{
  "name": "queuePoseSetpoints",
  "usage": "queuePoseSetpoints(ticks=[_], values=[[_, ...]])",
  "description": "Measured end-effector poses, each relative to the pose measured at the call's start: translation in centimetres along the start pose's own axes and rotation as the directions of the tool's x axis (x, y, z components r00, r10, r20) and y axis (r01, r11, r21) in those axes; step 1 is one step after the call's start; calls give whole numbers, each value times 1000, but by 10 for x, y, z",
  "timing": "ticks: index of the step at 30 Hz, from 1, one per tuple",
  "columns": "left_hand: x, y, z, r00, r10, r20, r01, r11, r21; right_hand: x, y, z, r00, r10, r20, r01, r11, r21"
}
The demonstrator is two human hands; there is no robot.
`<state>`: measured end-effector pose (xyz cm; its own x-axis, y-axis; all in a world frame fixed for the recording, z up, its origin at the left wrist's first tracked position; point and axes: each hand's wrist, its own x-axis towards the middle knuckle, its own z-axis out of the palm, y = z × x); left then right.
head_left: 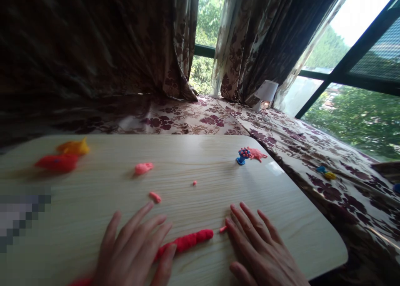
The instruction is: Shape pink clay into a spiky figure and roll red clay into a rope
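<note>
My left hand (134, 252) lies flat with fingers stretched out over one end of a long red clay roll (190, 241) on the light wooden table (200, 161). My right hand (259, 246) rests open and flat just right of the roll's free end, its fingertips beside a tiny pink clay crumb (222, 229). Neither hand grips anything.
Pink clay bits (143, 168) (155, 197) (194, 182) dot the table. A red and a yellow clay lump (58, 162) (73, 147) sit at far left. A blue and pink clay figure (250, 154) stands at right. Beyond are flowered cloth, curtains, a small white lamp (265, 92) and windows.
</note>
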<state>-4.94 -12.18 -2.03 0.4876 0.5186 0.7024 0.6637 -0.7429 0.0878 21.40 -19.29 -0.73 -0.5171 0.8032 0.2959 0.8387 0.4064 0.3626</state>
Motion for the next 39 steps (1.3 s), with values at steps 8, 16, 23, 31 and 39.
queuePoseSetpoints(ticks=[8, 16, 23, 31, 39], values=[[1, 1, 2, 1000, -8, 10, 9, 1000, -6, 3, -4, -3, 1000, 7, 9, -7, 1000, 3], [-2, 2, 0, 1000, -14, 10, 14, 1000, 0, -7, -8, 4, 999, -21, -31, 22, 1000, 7], [-2, 2, 1, 1000, -29, 2, 29, 1000, -5, 8, -9, -4, 995, 80, 52, -84, 994, 69], [2, 4, 2, 999, -42, 17, 42, 999, 1, 10, -5, -7, 997, 74, 35, -77, 993, 88], [1, 2, 1, 996, 37, 84, -39, 999, 19, 6, -10, -1, 1000, 5, 10, -6, 993, 119]])
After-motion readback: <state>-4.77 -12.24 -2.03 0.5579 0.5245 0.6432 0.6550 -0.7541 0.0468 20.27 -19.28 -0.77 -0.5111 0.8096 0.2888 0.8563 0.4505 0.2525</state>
